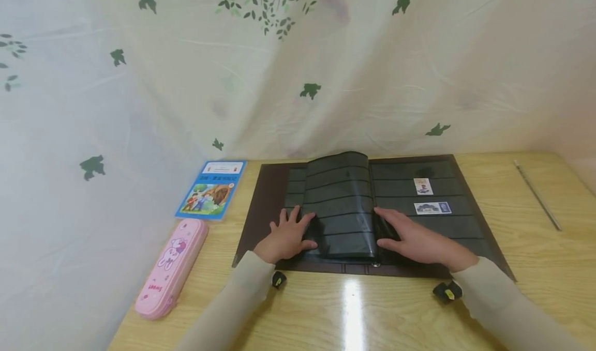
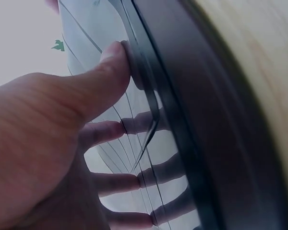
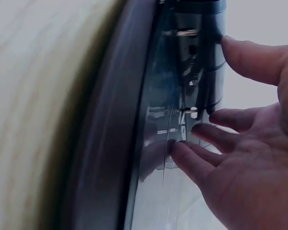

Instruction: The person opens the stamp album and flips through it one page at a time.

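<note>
We looked over a pale wood-grain table (image 1: 316, 315), a streak of light reflected near its front edge. Behind it and along the left hung a cream cloth (image 1: 186, 82), softly creased and printed with green birds and leafy twigs. Toward the right side we found a thin metallic rod (image 1: 537, 196) lying at a slant.

On the left lay a blue booklet (image 1: 210, 189) with a cartoon cover, and just below it a pink pencil case (image 1: 172, 268) bearing a rabbit and the word "Sweet"; its inside was hidden from us.

In the middle, between case and rod, the brown-covered album (image 1: 263, 196) lay open, its dark pages crossed by rows of strip pockets. The right-hand page held two stamps (image 1: 433, 208), one above the other. A glossy leaf (image 1: 337, 206) curved up over the left side.

We saw the left hand (image 1: 289, 237) spread, fingertips against the glossy page and thumb by the leaf's edge. The right hand (image 1: 416, 240) had its fingers extended by the leaf's bound side; we could not tell how firmly they touched.
</note>
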Demonstrator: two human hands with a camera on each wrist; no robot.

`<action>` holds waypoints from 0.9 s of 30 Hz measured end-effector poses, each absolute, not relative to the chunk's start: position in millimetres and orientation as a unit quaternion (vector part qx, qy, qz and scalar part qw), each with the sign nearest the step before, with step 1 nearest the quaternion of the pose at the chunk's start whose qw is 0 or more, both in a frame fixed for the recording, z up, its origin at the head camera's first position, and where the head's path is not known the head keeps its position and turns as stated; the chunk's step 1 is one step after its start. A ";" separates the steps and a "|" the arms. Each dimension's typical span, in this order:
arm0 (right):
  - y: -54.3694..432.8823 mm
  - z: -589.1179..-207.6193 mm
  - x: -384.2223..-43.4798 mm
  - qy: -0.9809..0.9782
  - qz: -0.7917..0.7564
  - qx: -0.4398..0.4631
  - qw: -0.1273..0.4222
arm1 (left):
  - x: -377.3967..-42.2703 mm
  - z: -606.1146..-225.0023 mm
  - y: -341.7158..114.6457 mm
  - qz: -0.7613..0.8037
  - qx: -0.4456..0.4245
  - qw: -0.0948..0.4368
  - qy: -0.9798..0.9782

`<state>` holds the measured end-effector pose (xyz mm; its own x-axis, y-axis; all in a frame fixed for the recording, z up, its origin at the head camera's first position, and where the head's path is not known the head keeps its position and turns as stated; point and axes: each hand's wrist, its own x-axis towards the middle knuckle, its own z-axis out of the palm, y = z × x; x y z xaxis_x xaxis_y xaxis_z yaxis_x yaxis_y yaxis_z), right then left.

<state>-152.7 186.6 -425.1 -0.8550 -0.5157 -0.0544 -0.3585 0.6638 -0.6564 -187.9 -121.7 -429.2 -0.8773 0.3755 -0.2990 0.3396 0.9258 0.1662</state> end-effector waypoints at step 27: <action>186.0 -430.3 -149.9 0.899 -0.336 -0.256 0.113 | -187.2 -429.1 -124.0 0.069 0.176 0.174 0.966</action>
<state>-149.9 186.0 -430.3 -0.8430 -0.5369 -0.0316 -0.3844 0.6425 -0.6629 -187.2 -124.0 -429.1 -0.8775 0.3646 -0.3115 0.3165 0.9283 0.1950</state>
